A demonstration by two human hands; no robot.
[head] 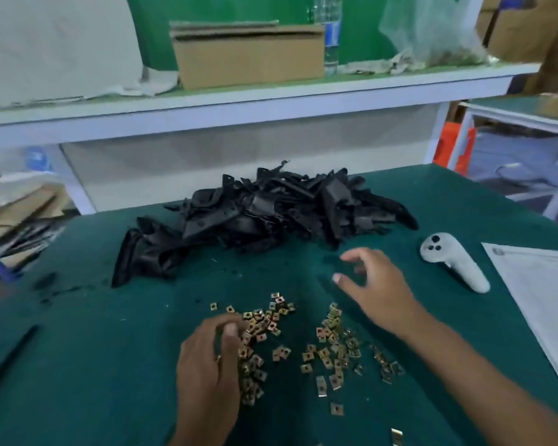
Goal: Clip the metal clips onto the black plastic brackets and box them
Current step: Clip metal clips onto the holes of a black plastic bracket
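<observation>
The left hand (207,358) is curling its fingers down into the near-left edge of the scatter of small square brass-coloured metal clips (303,346), its thumb lying alongside them; whether a clip is actually pinched between the fingertips cannot be told. The right hand (372,284) is hovering with fingers spread and loosely bent, holding nothing, just beyond the clips and near the front of the heap of black plastic brackets (264,214). Both clips and brackets are lying loose on the dark green table mat (94,365), the brackets piled toward its far edge. A white handheld controller (450,263) is resting to the right of the open hand, beside a white sheet (541,300). A brown cardboard box (250,54) is sitting on the white shelf (239,101) behind, well apart from the brackets.
</observation>
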